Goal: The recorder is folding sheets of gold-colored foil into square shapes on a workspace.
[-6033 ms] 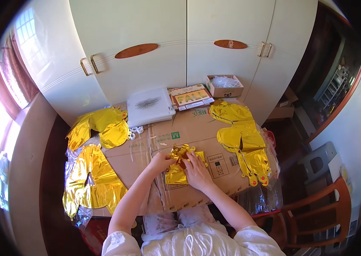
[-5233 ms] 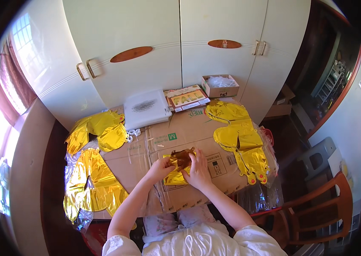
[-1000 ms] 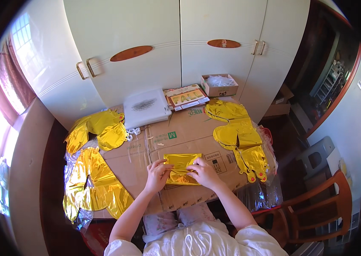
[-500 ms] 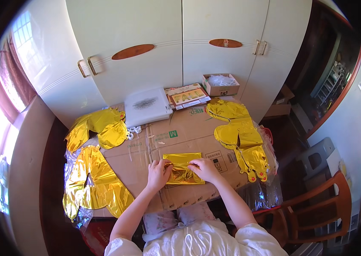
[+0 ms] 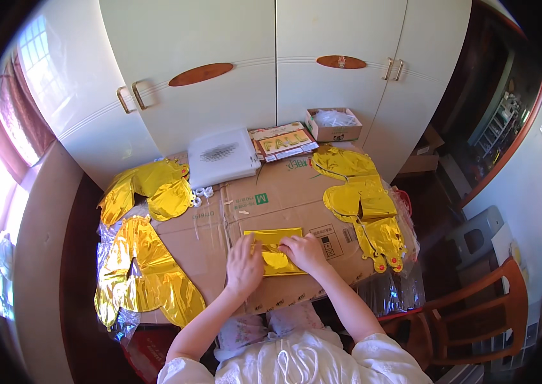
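Observation:
In front of me lies a folded gold foil balloon (image 5: 276, 262), a shiny flat rectangle on a brown cardboard sheet (image 5: 277, 192). My right hand (image 5: 305, 251) pinches a fold of the foil near its right side. At the left edge, my left hand (image 5: 245, 264) is raised with its fingers apart, over or just touching the foil; contact cannot be made out. Stacks of flat gold foil balloons lie at the far left (image 5: 146, 189), near left (image 5: 146, 275) and right (image 5: 360, 198).
Along the back stand a white plastic bag (image 5: 223, 159), printed flat packages (image 5: 284, 142) and a small open box (image 5: 335, 125) of clear plastic pieces. White tape rings (image 5: 203, 194) sit by the far-left balloons. A white cabinet (image 5: 194, 38) rises behind; a wooden chair (image 5: 476, 320) stands right.
My left hand has let go of the foil, its fingers spreading from a pinch. My right hand has moved slightly left, still pinching, and the foil's fold has shifted.

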### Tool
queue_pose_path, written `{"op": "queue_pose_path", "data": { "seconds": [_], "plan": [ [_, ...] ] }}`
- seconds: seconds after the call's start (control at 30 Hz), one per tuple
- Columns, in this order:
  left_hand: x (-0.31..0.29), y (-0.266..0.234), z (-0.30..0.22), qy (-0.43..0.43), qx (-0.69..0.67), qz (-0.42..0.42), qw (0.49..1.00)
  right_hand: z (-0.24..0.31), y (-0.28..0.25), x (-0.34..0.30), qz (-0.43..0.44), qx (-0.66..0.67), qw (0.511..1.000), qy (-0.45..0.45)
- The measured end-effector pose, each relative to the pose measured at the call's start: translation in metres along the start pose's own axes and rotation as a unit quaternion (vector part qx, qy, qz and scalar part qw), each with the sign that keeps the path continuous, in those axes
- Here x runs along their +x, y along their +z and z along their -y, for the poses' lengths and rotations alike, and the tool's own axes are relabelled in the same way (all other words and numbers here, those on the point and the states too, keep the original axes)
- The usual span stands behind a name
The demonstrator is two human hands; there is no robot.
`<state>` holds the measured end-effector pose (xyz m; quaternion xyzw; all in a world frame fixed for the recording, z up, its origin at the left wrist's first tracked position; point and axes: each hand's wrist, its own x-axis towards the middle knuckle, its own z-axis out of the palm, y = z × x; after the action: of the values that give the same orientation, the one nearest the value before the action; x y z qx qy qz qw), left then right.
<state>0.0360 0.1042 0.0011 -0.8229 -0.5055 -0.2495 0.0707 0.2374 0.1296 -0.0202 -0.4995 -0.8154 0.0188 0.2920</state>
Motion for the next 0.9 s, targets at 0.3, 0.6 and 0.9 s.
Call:
{"op": "queue_pose_path", "data": {
  "seconds": [0.3, 0.6, 0.9],
  "plan": [
    [-0.017, -0.001, -0.039, 0.039, -0.026, 0.141, 0.989, -0.002, -0.001, 0.001, 0.027, -0.003, 0.999, 0.017],
    [-0.023, 0.001, -0.039, 0.016, -0.017, 0.149, 0.989, 0.007, -0.006, 0.009, 0.096, -0.044, 0.993, 0.045],
    [-0.028, 0.004, -0.019, 0.015, -0.035, 0.135, 0.990, 0.004, 0.001, 0.005, 0.059, -0.061, 0.996, 0.017]
  ]
}}
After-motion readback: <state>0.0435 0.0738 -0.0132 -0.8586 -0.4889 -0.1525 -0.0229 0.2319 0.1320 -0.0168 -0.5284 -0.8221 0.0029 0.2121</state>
